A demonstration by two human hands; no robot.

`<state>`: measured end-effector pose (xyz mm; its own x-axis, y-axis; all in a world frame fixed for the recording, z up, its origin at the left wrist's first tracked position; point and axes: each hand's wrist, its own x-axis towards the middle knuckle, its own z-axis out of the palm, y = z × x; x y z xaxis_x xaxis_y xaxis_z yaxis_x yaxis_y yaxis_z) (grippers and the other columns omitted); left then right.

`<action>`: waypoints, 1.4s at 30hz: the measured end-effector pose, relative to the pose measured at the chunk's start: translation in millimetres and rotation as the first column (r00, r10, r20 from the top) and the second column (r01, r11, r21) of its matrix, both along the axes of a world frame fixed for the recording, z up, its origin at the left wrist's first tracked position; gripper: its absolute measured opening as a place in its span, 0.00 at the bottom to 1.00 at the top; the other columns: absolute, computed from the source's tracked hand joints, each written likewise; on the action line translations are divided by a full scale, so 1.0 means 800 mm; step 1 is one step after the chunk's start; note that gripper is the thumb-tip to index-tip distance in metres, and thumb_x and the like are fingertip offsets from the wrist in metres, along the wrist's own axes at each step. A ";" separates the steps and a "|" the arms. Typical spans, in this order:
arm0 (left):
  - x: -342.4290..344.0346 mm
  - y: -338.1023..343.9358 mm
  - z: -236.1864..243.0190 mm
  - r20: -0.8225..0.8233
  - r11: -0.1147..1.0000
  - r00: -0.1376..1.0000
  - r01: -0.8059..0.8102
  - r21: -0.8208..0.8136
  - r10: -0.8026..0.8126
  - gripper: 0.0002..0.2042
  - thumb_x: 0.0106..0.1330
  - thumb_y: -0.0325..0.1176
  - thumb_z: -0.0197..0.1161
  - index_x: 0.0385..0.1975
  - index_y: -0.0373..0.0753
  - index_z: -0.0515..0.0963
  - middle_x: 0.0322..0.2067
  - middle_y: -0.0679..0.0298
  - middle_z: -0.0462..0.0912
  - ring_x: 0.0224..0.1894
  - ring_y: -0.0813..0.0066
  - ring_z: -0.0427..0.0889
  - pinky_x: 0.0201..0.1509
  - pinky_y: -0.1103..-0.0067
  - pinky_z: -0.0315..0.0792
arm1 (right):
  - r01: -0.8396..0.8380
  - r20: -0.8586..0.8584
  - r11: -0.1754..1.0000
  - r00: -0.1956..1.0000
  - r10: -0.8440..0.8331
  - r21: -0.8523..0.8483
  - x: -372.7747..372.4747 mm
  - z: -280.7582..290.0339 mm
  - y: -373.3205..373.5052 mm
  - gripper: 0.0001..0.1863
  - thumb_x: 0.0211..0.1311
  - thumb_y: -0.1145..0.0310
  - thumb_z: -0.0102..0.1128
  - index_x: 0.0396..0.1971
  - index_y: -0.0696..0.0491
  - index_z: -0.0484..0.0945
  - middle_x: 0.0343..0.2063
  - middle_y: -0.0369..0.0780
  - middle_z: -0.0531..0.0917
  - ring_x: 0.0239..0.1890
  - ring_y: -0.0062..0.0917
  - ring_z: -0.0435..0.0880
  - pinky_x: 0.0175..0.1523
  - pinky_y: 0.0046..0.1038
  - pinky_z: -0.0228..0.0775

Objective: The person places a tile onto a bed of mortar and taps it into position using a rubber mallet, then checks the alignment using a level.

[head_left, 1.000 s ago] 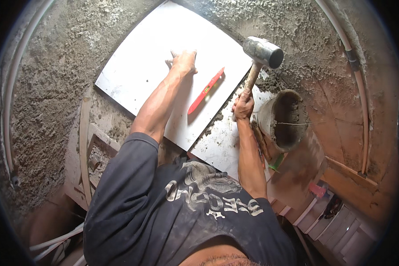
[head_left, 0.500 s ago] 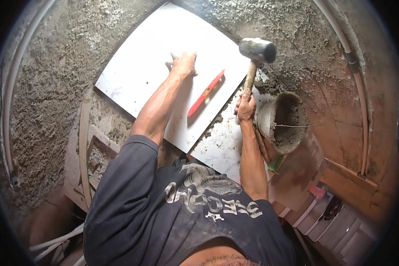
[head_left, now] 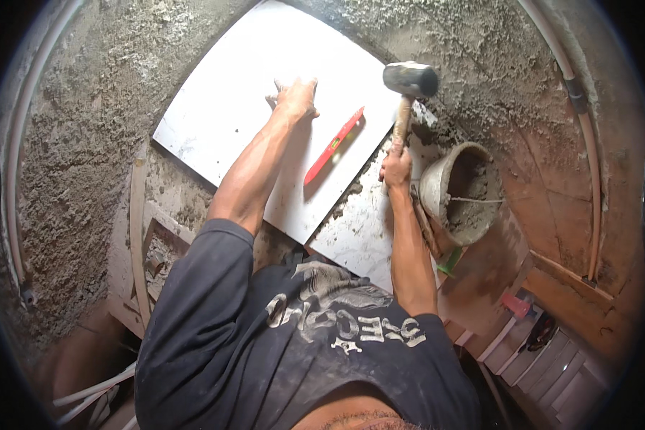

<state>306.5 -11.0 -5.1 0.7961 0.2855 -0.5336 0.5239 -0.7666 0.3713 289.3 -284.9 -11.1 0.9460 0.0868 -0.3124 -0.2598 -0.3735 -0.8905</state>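
Note:
My left hand (head_left: 294,99) presses on a large white tile (head_left: 222,93), its fingers spread over the surface. To the right of that hand, a red spirit level (head_left: 335,145) lies slantwise on the same tile. My right hand (head_left: 396,168) is closed round the wooden handle of a mallet (head_left: 411,80). The mallet's thick head, pale at one end and dark at the other, hangs over the tile's right edge. Beside my right forearm leans a mortar-coated bucket (head_left: 437,188), with grey mortar and a thin stick or wire across its mouth.
Another white tile (head_left: 358,236) with mortar crumbs lies under my right arm. Rough plastered walls (head_left: 86,143) surround the work, with a pipe (head_left: 589,165) running down the right one. A wooden strip (head_left: 137,236) stands at the left. Stacked pale pieces (head_left: 545,358) sit at lower right.
The mallet and my right hand have shifted slightly, the head tipping a little. My left hand stays on the tile, and the level has not moved on it.

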 end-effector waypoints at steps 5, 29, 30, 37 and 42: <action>0.007 -0.005 -0.005 -0.009 1.000 1.000 0.024 -0.008 -0.024 0.36 0.47 0.35 0.72 0.60 0.55 0.64 0.60 0.57 0.64 0.66 0.32 0.47 0.58 0.34 0.52 | 0.038 0.306 0.998 0.952 -0.022 -0.044 -0.009 -0.053 -0.022 0.34 0.65 0.38 0.38 0.28 0.60 0.71 0.11 0.36 0.69 0.10 0.23 0.69 0.16 0.29 0.62; 0.005 0.006 -0.023 -0.019 1.000 1.000 0.018 -0.021 -0.018 0.38 0.46 0.35 0.74 0.60 0.54 0.63 0.62 0.55 0.61 0.65 0.30 0.47 0.57 0.33 0.52 | -0.110 0.246 0.941 0.969 0.029 0.321 -0.005 0.012 0.019 0.24 0.67 0.43 0.42 0.29 0.52 0.65 0.12 0.30 0.64 0.09 0.14 0.63 0.13 0.19 0.59; 0.005 0.002 -0.026 -0.009 1.000 1.000 0.021 -0.020 -0.021 0.38 0.46 0.35 0.73 0.60 0.54 0.63 0.61 0.56 0.62 0.65 0.31 0.48 0.57 0.33 0.52 | -0.101 0.305 0.971 0.952 0.031 0.217 -0.005 -0.011 0.011 0.24 0.67 0.43 0.43 0.27 0.52 0.66 0.12 0.31 0.65 0.09 0.14 0.64 0.13 0.19 0.59; 0.008 0.007 -0.020 0.000 1.000 1.000 0.001 -0.009 -0.001 0.37 0.47 0.36 0.73 0.60 0.54 0.64 0.61 0.57 0.62 0.65 0.32 0.48 0.58 0.34 0.53 | 0.003 0.131 0.936 0.990 -0.053 0.353 -0.010 0.036 0.017 0.26 0.66 0.42 0.44 0.24 0.52 0.65 0.11 0.30 0.64 0.08 0.12 0.63 0.13 0.16 0.57; 0.002 -0.007 -0.013 0.024 1.000 0.999 0.025 0.003 -0.025 0.37 0.47 0.36 0.73 0.60 0.54 0.63 0.62 0.57 0.61 0.65 0.31 0.47 0.57 0.34 0.54 | -0.052 0.178 0.968 0.979 0.097 -0.245 0.005 -0.072 -0.038 0.26 0.65 0.41 0.42 0.24 0.52 0.66 0.09 0.29 0.63 0.08 0.15 0.64 0.12 0.20 0.59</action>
<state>308.3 -16.8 -15.6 0.8159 0.2665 -0.5131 0.4951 -0.7805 0.3818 293.5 -315.0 -68.3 0.9831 0.1042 -0.1506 -0.0603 -0.5921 -0.8036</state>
